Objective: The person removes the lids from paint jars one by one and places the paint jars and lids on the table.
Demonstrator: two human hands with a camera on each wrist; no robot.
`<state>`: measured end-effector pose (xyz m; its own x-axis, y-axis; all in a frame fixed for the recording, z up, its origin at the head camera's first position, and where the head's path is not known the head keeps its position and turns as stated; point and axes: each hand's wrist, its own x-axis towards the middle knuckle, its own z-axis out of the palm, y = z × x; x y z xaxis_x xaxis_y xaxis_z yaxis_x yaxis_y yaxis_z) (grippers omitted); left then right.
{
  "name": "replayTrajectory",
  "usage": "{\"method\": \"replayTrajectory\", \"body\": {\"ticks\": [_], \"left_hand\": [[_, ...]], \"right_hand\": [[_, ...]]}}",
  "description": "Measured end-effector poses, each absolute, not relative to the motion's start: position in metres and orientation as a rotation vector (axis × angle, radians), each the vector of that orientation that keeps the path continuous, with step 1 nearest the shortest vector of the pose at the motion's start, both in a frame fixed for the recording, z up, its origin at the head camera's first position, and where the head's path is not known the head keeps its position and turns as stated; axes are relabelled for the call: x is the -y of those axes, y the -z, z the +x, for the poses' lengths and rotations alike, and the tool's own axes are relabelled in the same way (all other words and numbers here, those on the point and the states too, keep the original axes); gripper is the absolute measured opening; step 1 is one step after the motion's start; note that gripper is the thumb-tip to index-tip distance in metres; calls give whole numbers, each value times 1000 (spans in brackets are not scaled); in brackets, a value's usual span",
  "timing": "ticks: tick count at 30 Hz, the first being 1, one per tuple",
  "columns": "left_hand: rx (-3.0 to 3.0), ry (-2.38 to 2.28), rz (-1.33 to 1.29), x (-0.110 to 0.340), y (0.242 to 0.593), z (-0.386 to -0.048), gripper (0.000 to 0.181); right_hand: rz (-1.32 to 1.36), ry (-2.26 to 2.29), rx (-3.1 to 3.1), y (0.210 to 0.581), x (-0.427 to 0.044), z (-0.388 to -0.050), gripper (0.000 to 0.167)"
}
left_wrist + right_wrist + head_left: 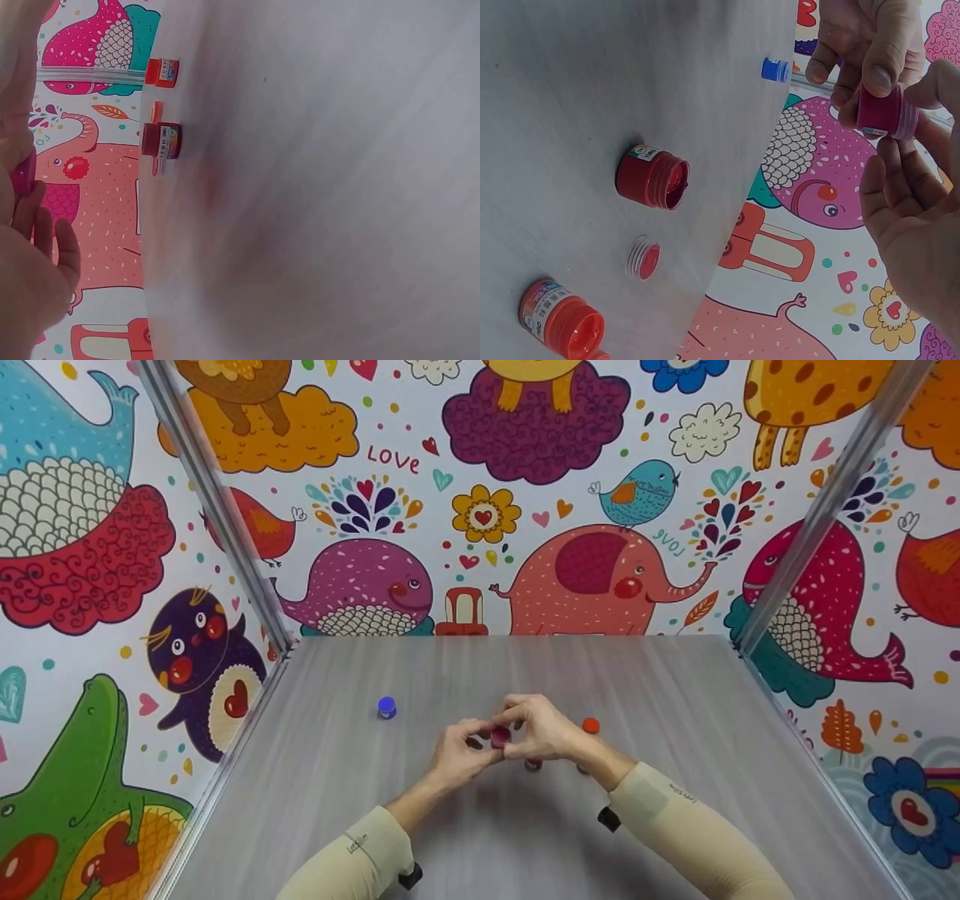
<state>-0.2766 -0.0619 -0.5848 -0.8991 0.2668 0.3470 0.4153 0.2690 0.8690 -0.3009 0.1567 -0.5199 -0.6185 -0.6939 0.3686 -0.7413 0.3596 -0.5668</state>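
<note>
Both hands meet above the middle of the table around a small magenta paint jar [880,112]. My left hand [459,751] grips its body, the thumb lying along its side in the right wrist view. My right hand [541,727] pinches the ridged, see-through end of the jar between thumb and fingers. Whether that end is a lid or the bare neck, I cannot tell. Below the right hand stands an uncapped red paint jar [641,180], with a loose lid [641,257] smeared with red lying beside it.
An orange paint jar [555,319], uncapped, stands right of the red one, an orange lid [600,356] partly seen by it. The blue paint jar [386,707] stands farther left on the grey table [322,780]. Patterned walls enclose the back and sides.
</note>
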Motion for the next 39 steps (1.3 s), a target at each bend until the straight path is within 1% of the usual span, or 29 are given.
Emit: {"method": "replayTrajectory", "body": {"ticks": [4,12,18,28,39], "left_hand": [[2386,1704,-647,63,585,-275,22],[2395,1692,-648,64,582,-274,26],[2393,1669,-635,63,580,-275,24],[2388,1658,-632,62,580,-274,23],[2376,1680,-614,62,581,-277,25]], "right_hand": [[1314,-1096,2524,522,-157,-300,37],[1013,-1184,2565,521,-157,-296,37],[913,-1164,2609,524,-155,-294,36],[862,-1169,2662,522,-152,-292,32],[960,-1105,2595,519,-152,-293,24]]}}
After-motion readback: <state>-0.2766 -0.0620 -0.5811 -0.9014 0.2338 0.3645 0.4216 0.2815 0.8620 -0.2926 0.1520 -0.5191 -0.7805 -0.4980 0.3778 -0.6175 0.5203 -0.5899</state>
